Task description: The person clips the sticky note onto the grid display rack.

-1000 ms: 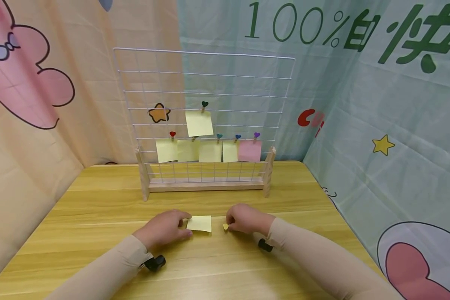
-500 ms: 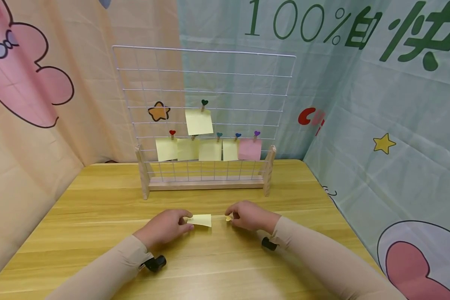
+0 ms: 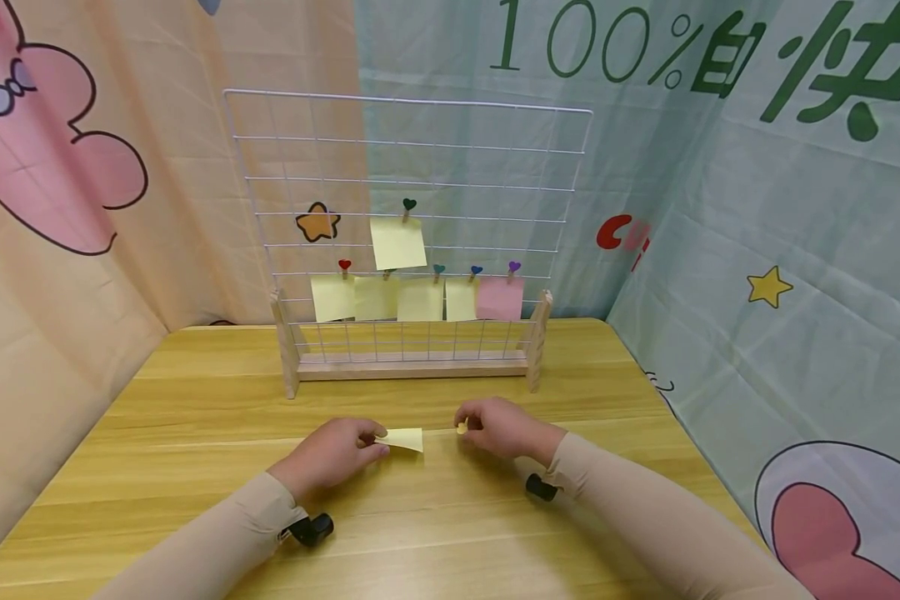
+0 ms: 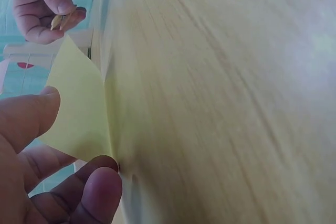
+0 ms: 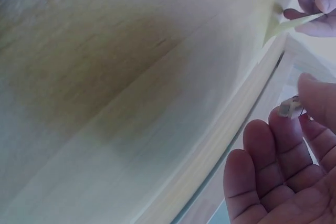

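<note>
My left hand (image 3: 332, 457) pinches a pale yellow sticky note (image 3: 407, 439) by its left edge, low over the table. In the left wrist view the note (image 4: 79, 103) stands tilted, its thumb-side edge raised and one edge close to the wood. To the right of it, my right hand (image 3: 506, 429) pinches a small wooden clothespin (image 3: 462, 428) with a yellow heart on it between thumb and fingers. The clothespin (image 5: 290, 107) is partly covered by the thumb in the right wrist view. A short gap separates the note from the clothespin.
Behind the hands stands a white wire grid rack on a wooden base (image 3: 412, 369). Heart-topped clothespins hold several yellow notes (image 3: 333, 300), one higher yellow note (image 3: 398, 244) and a pink note (image 3: 500, 300) on it. Printed curtains (image 3: 720, 217) surround the wooden table (image 3: 195, 400).
My right hand has moved slightly away from me and to the right with the clothespin, which has turned in its fingers. The note in my left hand has tilted up from the table.
</note>
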A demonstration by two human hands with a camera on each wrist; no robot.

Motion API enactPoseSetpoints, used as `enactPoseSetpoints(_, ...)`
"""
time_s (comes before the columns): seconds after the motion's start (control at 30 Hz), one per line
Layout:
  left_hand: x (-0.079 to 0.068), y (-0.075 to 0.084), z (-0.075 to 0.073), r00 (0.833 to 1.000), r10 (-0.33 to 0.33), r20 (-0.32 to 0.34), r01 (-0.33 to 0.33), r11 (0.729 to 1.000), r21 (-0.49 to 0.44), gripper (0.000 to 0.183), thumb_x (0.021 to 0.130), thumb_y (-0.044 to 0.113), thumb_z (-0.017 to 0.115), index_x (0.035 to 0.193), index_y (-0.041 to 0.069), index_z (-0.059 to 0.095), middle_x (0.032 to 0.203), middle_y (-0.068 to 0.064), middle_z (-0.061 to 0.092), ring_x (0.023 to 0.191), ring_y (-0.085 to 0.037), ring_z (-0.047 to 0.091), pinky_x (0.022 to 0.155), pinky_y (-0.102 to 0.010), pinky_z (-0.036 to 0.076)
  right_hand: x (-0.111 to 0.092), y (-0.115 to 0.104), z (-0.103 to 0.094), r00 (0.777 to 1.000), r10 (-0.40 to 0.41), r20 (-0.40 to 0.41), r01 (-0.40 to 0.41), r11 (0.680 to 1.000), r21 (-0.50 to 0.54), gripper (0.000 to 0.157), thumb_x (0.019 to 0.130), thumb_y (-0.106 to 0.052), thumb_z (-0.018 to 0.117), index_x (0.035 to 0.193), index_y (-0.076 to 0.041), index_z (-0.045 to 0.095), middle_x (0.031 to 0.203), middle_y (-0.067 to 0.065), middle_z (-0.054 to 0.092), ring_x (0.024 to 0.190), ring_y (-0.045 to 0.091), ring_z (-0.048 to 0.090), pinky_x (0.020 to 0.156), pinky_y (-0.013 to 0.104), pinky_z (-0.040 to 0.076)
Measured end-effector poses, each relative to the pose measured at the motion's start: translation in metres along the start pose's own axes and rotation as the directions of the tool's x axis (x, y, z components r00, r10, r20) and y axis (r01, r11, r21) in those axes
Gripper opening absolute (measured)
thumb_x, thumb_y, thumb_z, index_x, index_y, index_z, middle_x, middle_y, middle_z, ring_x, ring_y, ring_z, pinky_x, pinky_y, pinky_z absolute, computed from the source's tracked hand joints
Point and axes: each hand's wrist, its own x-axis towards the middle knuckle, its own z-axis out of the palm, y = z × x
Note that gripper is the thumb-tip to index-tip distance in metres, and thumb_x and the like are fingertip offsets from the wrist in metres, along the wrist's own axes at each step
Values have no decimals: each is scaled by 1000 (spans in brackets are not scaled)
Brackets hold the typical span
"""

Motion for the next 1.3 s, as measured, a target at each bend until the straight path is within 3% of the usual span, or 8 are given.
enactPoseSetpoints(0.17, 0, 0, 0, 1000, 1, -2, -1, 1000, -19, 35, 99, 41, 73, 123, 15, 76, 109, 6, 77, 105, -13, 69, 97, -44, 57, 1, 0, -1, 999, 27, -33, -26, 999, 44, 8, 97, -15, 77, 103, -14, 72, 81, -6, 62, 73, 9, 54, 65, 25, 47)
enactPoseSetpoints(0.3, 0, 0, 2, 1000, 4, 6, -4, 1000, -30, 29, 101, 46, 69, 116, 23, 78, 107, 9, 75, 105, -14, 68, 96, -45, 56, 2, 1, -2, 997, 61, -46, -58, 996, 69, 8, 96, -16, 78, 101, -15, 71, 84, -5, 64, 76, 10, 56, 69, 26, 49)
enactPoseSetpoints(0.4, 0, 1, 2, 1000, 3, 10, -3, 999, -39, 26, 104, 47, 63, 114, 27, 78, 112, 10, 76, 114, -19, 69, 103, -48, 54, 1, 1, -3, 995, 78, -55, -73, 994, 79, 9, 96, -16, 78, 101, -14, 71, 86, -5, 65, 78, 10, 57, 71, 26, 51)
enactPoseSetpoints(0.57, 0, 4, 2, 1000, 7, -10, -7, 999, -35, 33, 108, 44, 58, 120, 21, 79, 123, 4, 77, 129, -28, 67, 112, -53, 50, 0, 1, -5, 993, 80, -85, -70, 991, 110, 16, 96, -15, 78, 110, -9, 72, 87, -3, 64, 79, 12, 56, 70, 26, 49)
enactPoseSetpoints(0.73, 1, 6, 3, 1000, 1, -29, -2, 1000, -10, 27, 108, 36, 61, 117, 19, 80, 120, 3, 78, 125, -28, 69, 109, -52, 52, -1, 2, -7, 991, 73, -109, -60, 991, 122, 26, 97, -14, 76, 122, -5, 74, 88, -2, 63, 80, 12, 54, 68, 25, 47)
enactPoseSetpoints(1.1, 4, 7, 8, 997, 1, -82, 3, 998, 56, 8, 102, 24, 71, 104, 22, 78, 106, 5, 77, 102, -19, 71, 94, -45, 56, -3, 2, -12, 984, 81, -158, -55, 986, 160, 22, 96, -12, 78, 116, -3, 76, 92, 0, 71, 82, 10, 58, 70, 23, 50)
enactPoseSetpoints(1.3, 6, 8, 10, 995, -3, -100, 10, 998, 66, 6, 100, 20, 73, 103, 20, 78, 105, 3, 77, 101, -18, 71, 94, -45, 57, -4, 4, -13, 982, 75, -173, -37, 976, 213, 21, 96, -12, 78, 113, -1, 75, 91, 2, 69, 81, 12, 55, 67, 23, 48)
